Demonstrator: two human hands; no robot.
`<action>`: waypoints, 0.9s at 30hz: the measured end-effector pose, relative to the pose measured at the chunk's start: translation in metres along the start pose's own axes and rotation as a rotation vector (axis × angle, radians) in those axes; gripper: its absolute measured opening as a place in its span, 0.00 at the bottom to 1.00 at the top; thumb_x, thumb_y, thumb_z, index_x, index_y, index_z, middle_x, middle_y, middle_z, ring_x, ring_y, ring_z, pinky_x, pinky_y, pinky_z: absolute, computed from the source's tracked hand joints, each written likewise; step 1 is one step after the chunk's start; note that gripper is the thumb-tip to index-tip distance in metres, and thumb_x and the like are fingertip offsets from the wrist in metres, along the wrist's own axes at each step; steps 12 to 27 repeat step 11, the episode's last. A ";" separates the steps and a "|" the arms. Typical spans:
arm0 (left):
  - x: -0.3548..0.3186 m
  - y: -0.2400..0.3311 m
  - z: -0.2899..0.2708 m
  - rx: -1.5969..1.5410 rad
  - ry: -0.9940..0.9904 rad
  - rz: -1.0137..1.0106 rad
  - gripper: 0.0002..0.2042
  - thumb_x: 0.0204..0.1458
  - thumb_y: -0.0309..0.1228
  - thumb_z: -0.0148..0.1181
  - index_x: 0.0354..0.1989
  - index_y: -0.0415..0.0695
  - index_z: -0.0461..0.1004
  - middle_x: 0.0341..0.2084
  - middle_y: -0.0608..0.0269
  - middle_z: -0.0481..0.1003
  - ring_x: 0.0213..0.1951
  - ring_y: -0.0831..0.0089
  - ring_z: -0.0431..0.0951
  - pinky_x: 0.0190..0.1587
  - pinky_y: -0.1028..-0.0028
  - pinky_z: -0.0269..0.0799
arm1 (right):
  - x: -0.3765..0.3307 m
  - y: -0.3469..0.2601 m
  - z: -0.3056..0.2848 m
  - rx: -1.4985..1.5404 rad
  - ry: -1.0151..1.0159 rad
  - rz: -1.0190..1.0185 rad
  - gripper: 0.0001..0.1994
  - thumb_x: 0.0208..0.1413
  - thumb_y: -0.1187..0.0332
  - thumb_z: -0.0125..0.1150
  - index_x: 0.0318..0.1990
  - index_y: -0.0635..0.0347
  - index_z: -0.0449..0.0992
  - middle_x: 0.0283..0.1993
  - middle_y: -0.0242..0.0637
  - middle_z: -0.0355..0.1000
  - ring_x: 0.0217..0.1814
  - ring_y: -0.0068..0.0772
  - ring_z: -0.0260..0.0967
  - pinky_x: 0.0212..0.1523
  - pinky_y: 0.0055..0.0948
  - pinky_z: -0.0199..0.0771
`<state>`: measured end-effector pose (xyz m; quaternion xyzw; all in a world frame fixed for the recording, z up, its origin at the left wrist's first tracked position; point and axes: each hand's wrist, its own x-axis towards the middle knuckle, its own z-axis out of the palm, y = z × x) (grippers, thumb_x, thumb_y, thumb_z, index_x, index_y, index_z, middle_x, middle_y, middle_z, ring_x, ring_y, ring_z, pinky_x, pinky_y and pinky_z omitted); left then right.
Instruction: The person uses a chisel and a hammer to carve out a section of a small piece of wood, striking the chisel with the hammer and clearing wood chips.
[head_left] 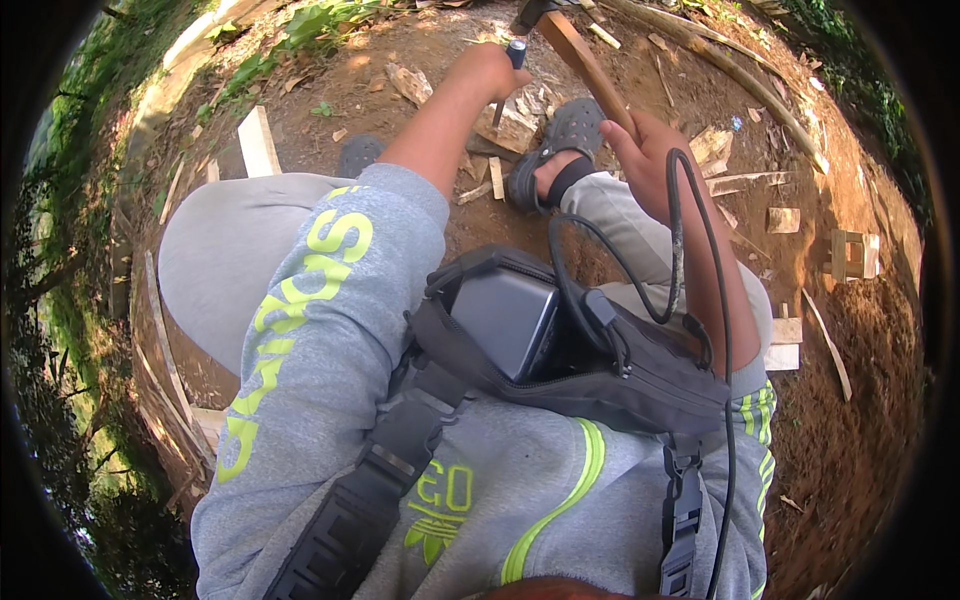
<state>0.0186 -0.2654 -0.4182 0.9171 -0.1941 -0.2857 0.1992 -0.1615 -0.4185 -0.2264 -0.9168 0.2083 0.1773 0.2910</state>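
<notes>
My left hand [484,72] is closed around a chisel [516,53], whose dark handle end stands out above the fist. Its thin metal blade shows below the hand and points down at a rough piece of wood [515,128] on the ground between my feet. I cannot tell whether the tip touches the wood. Wrapped in my right hand [645,150] is the wooden handle of a hammer [582,62]. The dark hammer head is up at the top edge of the picture, close above the chisel's handle, with a gap between them.
Dark clogs [575,128] flank the wood. Chips and offcuts lie about on brown soil, with a small wooden block frame [853,255] at the right. A long pole [720,60] lies at the far right. An open waist bag [600,365] with a device and cable rests on my lap.
</notes>
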 end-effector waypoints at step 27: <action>-0.006 0.001 -0.006 -0.056 -0.018 -0.028 0.28 0.54 0.56 0.68 0.47 0.41 0.86 0.45 0.46 0.85 0.50 0.54 0.86 0.54 0.59 0.81 | 0.004 -0.004 0.010 0.008 -0.055 0.040 0.20 0.71 0.52 0.59 0.48 0.63 0.81 0.34 0.51 0.78 0.38 0.46 0.76 0.42 0.44 0.72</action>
